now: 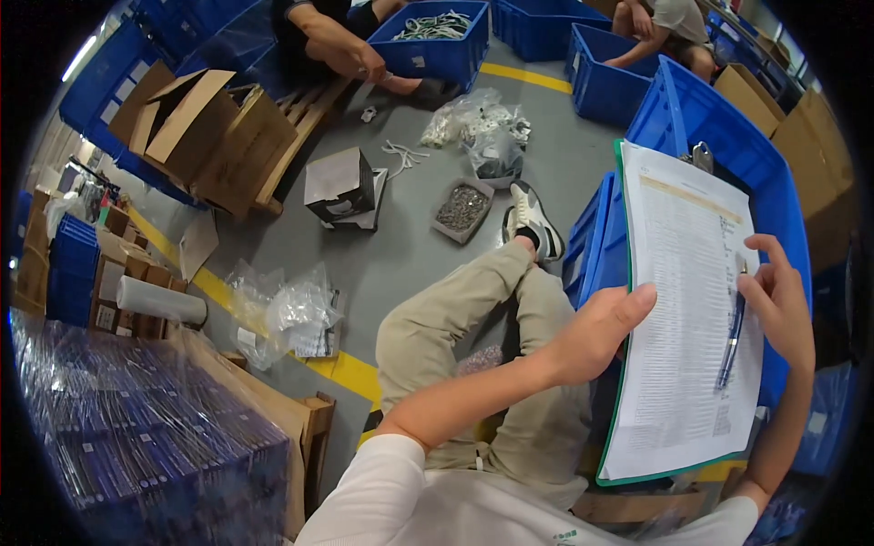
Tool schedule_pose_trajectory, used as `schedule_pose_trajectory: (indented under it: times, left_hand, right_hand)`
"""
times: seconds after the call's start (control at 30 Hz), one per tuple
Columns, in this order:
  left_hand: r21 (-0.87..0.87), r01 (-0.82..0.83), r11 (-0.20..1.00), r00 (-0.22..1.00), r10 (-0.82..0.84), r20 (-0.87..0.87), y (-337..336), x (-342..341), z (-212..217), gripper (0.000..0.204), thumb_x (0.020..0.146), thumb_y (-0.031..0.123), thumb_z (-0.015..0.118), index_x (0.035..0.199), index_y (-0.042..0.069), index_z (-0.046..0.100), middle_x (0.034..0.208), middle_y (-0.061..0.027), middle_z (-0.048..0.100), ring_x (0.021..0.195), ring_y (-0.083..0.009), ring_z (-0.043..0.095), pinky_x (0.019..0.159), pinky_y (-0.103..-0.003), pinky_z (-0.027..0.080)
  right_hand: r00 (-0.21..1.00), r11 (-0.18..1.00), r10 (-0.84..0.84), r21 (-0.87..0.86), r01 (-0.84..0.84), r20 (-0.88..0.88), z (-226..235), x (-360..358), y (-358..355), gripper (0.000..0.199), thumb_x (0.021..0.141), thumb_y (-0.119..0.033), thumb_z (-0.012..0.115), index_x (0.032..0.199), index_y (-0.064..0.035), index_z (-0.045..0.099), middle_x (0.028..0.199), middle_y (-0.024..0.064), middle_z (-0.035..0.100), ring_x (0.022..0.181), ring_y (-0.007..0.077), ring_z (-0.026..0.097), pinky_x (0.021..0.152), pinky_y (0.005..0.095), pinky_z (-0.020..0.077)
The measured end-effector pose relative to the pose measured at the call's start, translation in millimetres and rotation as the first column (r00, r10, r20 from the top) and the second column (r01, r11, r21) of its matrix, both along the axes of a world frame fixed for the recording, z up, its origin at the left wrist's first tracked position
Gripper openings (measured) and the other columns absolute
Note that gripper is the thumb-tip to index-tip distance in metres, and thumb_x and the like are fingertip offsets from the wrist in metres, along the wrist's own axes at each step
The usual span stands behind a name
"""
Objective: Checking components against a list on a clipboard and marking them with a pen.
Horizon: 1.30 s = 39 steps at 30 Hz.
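My left hand (596,338) grips the left edge of a green clipboard (605,470), its thumb lying over the front. White printed sheets (674,364) with dense rows, like a list or table, are on the board under a metal clip (701,156) at the top. My right hand (778,300) is over the right side of the sheets, index finger bent. A dark blue pen (731,341) slants across the paper, its upper end at my right thumb and fingers. The clipboard is tilted above a large blue crate (787,205), partly hiding it.
Near my foot stand a tray of small metal parts (462,211) and bagged parts (482,118). A black-and-white box (339,185), cardboard boxes (214,136) and plastic-wrapped stacks (155,437) are at left. Two other people sit by blue crates (432,50) farther off.
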State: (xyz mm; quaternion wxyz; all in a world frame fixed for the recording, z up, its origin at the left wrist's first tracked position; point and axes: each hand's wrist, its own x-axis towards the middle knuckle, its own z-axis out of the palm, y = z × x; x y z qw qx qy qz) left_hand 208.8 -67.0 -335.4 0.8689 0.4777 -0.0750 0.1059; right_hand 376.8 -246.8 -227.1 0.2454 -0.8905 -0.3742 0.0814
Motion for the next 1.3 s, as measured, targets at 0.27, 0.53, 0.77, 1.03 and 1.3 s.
schedule_pose_trajectory:
  times: [0.27,0.53,0.77,1.03,1.3]
  left_hand:
    - [-0.01,0.016,1.0,0.994,-0.017,-0.104,-6.4,6.3,-1.7,0.045,0.093,0.035,0.046,0.106,-0.007,0.055,0.096,-0.0078,0.061,0.085,-0.0116,0.056,0.075,-0.027,0.045]
    - [-0.038,-0.176,0.984,0.963,0.164,-0.212,-25.3,-14.2,-3.2,0.048,0.093,0.042,0.042,0.105,-0.002,0.056,0.092,-0.0045,0.061,0.081,-0.0097,0.056,0.071,-0.025,0.044]
    - [-0.288,-0.169,0.943,0.964,0.097,-0.248,-57.5,-77.0,-50.5,0.037,0.094,0.038,0.039,0.105,0.004,0.052,0.083,-0.0019,0.058,0.067,-0.0085,0.054,0.059,-0.024,0.042]
    - [0.011,-0.467,0.884,0.806,0.431,-0.406,-31.5,-133.9,-115.5,0.024,0.091,0.025,0.048,0.093,0.003,0.057,0.073,-0.0027,0.057,0.056,-0.0059,0.05,0.049,-0.018,0.038]
    - [0.338,-0.477,0.811,0.667,0.585,-0.462,21.0,-130.1,-195.4,0.025,0.088,0.026,0.052,0.091,0.002,0.059,0.071,-0.005,0.059,0.061,-0.011,0.054,0.056,-0.024,0.043]
  right_hand:
    - [0.995,0.921,0.021,0.389,0.021,-0.103,-11.4,55.7,-2.4,0.009,0.085,-0.009,0.051,0.091,-0.0064,0.058,0.069,-0.0054,0.045,0.056,0.0022,0.035,0.051,0.0186,0.0273]
    - [0.745,0.775,-0.478,0.623,0.108,0.465,-11.7,100.8,-24.9,0.028,0.094,-0.026,0.047,0.113,-0.01,0.06,0.104,0.0021,0.063,0.091,0.0139,0.059,0.079,0.0249,0.0449]
    - [0.483,0.686,-0.701,0.682,0.256,0.524,-7.2,173.0,-91.8,0.031,0.088,-0.034,0.047,0.11,-0.018,0.063,0.103,0.0072,0.065,0.093,0.0234,0.062,0.078,0.0326,0.0477]
    - [0.546,0.638,-0.74,0.666,0.386,0.392,-20.6,162.1,-77.4,0.034,0.087,-0.036,0.046,0.11,-0.0177,0.063,0.101,0.0088,0.066,0.093,0.0246,0.061,0.08,0.0334,0.0468]
    - [0.629,0.718,-0.64,0.634,0.286,0.442,-34.3,165.5,-60.7,0.033,0.088,-0.03,0.046,0.114,-0.0147,0.06,0.103,0.011,0.065,0.093,0.0231,0.061,0.08,0.0318,0.0465]
